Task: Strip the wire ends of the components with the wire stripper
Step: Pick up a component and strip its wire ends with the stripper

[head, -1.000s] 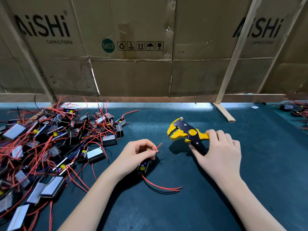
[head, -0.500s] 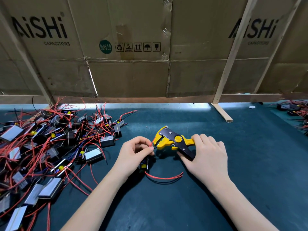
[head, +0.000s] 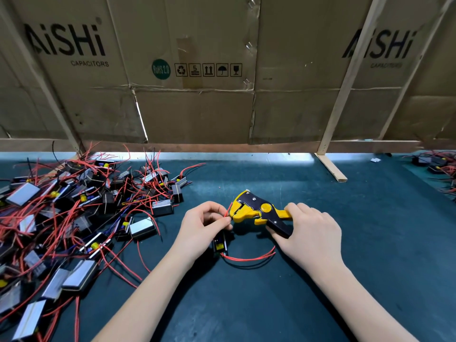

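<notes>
Yellow-black wire stripper [head: 256, 211], red wire [head: 246, 258], teal table [head: 370, 243]

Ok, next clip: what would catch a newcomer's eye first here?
Probably the yellow-and-black wire stripper at centre, gripped by the right hand, with the left hand pinching a red wire end at its jaws. Next, the tangled pile of components with red leads, heaped on the left of the dark mat.
</notes>
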### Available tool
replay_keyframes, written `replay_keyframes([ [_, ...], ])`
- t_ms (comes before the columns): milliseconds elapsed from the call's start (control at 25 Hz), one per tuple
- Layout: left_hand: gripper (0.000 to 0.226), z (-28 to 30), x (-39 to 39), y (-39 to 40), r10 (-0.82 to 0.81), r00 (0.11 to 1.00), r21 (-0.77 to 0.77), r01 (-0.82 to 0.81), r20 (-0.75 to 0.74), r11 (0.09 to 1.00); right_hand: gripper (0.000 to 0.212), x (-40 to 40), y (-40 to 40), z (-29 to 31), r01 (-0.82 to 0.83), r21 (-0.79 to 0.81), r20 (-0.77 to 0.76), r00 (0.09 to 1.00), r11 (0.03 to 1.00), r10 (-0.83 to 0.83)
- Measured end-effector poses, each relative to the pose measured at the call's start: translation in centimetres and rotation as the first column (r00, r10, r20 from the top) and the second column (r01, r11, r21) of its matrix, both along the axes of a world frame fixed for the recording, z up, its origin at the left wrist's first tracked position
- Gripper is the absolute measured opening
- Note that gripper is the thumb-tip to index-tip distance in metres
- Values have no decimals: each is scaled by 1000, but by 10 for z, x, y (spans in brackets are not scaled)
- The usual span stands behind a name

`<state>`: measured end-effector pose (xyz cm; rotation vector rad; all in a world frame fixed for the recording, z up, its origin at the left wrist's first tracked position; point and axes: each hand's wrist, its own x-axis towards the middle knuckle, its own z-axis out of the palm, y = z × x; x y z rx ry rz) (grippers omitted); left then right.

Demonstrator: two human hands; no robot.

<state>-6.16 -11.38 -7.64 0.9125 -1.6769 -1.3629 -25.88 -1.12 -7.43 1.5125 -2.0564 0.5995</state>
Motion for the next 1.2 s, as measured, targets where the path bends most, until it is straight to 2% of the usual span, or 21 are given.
replay_keyframes([
  [200,11,0,0,-1,-10,1000,4,10,2,1000,51,0,0,0,29,-9,50,998,1000,-28],
  [360,8,1,1,1,-7,1000,8,7,7,1000,46,-4,-2,-5,58,-52,-82,995,997,-63],
  [440,6,3,3,2,-26,998,-22,28,60,999,50,-8,-3,-6,106,-89,-80,990,990,-113],
  [520,5,5,7,1,19,971,-194,29,239,981,54,-13,-2,-5,139,-145,6,990,980,-139],
  [600,6,9,11,1,225,866,-479,19,447,878,54,-19,1,-3,160,-196,100,985,968,-142],
  [640,10,10,9,2,305,834,-544,-6,460,839,53,-20,3,0,164,-223,149,980,961,-133],
  [680,13,12,6,4,317,842,-530,-43,438,847,52,-21,5,3,163,-251,206,972,954,-112],
  [720,15,12,3,6,238,905,-412,-79,351,908,50,-20,6,7,154,-280,273,959,948,-75],
  [760,12,13,-3,12,98,969,-229,-45,228,972,48,-19,6,11,141,-311,344,939,940,-26],
  [800,12,16,-10,19,-83,993,-58,88,88,994,47,-16,7,15,125,-344,406,913,931,28],
  [840,24,18,-15,26,-232,973,33,233,-11,972,47,-14,8,18,108,-376,448,890,920,78],
  [880,37,17,-19,30,-350,935,67,354,-62,933,47,-11,9,21,98,-406,466,877,909,113],
  [960,49,19,-17,32,-397,918,-13,397,20,918,51,-8,12,24,99,-456,433,893,885,123],
  [1000,45,22,-11,28,-320,940,-146,336,121,930,51,-8,13,26,98,-481,401,908,871,120],
  [1040,34,25,-2,21,-165,958,-343,241,235,908,49,-8,15,26,76,-503,382,913,861,142],
  [1080,20,31,10,14,49,941,-570,161,334,805,45,-7,17,26,17,-514,392,894,858,217],
  [1120,6,37,23,6,234,895,-720,126,379,683,38,-6,18,27,-81,-509,436,834,857,338],
  [1160,10,44,38,-2,369,848,-786,86,380,612,31,-4,18,27,-193,-482,507,734,855,452],
  [1200,20,50,53,-9,433,818,-789,40,378,614,30,-1,17,26,-290,-426,579,641,857,504],
])
